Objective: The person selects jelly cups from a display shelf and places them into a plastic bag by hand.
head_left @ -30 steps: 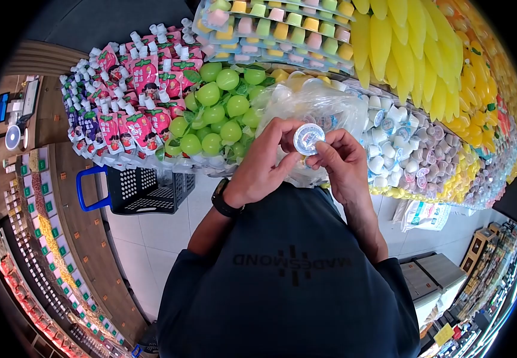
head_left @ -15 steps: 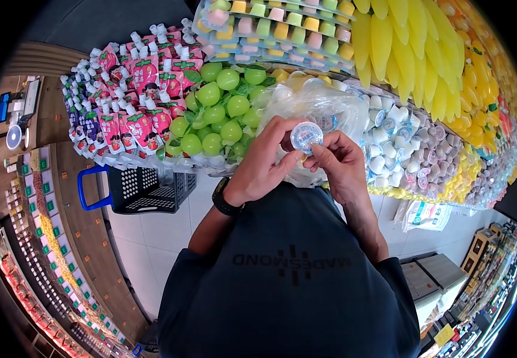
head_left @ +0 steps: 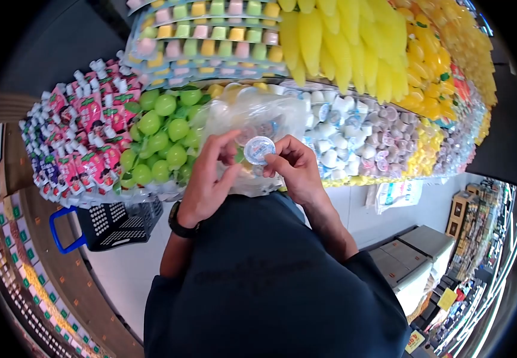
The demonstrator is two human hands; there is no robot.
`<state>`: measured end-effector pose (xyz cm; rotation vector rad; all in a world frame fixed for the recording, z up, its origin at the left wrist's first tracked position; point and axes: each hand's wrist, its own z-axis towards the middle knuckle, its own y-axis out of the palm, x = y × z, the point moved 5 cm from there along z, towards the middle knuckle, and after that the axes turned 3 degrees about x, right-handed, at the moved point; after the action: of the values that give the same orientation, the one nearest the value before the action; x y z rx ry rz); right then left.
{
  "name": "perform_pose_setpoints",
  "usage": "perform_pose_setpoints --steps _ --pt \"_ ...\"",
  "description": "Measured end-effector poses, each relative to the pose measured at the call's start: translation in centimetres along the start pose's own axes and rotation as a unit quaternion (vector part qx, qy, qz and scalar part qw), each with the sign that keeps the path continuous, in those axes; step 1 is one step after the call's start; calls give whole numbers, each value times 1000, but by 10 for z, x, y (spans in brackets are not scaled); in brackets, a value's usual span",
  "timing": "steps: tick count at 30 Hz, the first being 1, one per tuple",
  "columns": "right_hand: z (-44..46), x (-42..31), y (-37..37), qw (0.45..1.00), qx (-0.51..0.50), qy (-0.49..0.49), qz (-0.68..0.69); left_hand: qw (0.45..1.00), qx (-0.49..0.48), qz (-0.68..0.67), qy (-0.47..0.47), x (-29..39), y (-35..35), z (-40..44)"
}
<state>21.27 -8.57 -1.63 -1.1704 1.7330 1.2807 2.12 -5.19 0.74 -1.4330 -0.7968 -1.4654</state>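
Observation:
A small jelly cup with a round, blue-printed lid (head_left: 259,150) is pinched between the thumb and fingers of my right hand (head_left: 297,169). Its lid faces up towards me. My left hand (head_left: 208,182), with a dark watch on the wrist, is just left of the cup; thumb and fingers are spread and hold nothing. Beyond both hands lies a clear plastic bag (head_left: 289,112) on the display, with a few similar cups showing through it. Part of the bag is hidden by my hands and the cup.
Green round fruit-shaped jellies (head_left: 158,141) and pink spouted pouches (head_left: 91,113) lie to the left. White cups (head_left: 330,156) and lilac cups (head_left: 384,143) fill the right. Yellow long packs (head_left: 345,45) stand behind. A black basket with a blue handle (head_left: 62,238) is at lower left.
My left hand has let go of the cup and opened beside it; my right hand keeps hold. The whole view has shifted, so the display appears further left.

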Motion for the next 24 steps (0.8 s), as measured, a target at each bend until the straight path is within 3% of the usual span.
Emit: perform_pose_setpoints --steps 4,7,12,16,24 --pt "-4 -8 -56 991 90 -70 -66 1000 12 11 -9 -5 -7 -2" --pt "-9 -28 -107 958 230 -142 -92 1000 1 22 -7 -1 -6 -1" --pt "-7 -47 -185 811 428 -253 -308 999 -19 28 -9 -2 -4 1" --pt "7 -40 -208 760 425 -150 -468 999 -22 19 -21 -1 -4 1" --pt "9 -37 -215 718 409 -215 -520 998 -14 57 -26 -2 -4 -1"
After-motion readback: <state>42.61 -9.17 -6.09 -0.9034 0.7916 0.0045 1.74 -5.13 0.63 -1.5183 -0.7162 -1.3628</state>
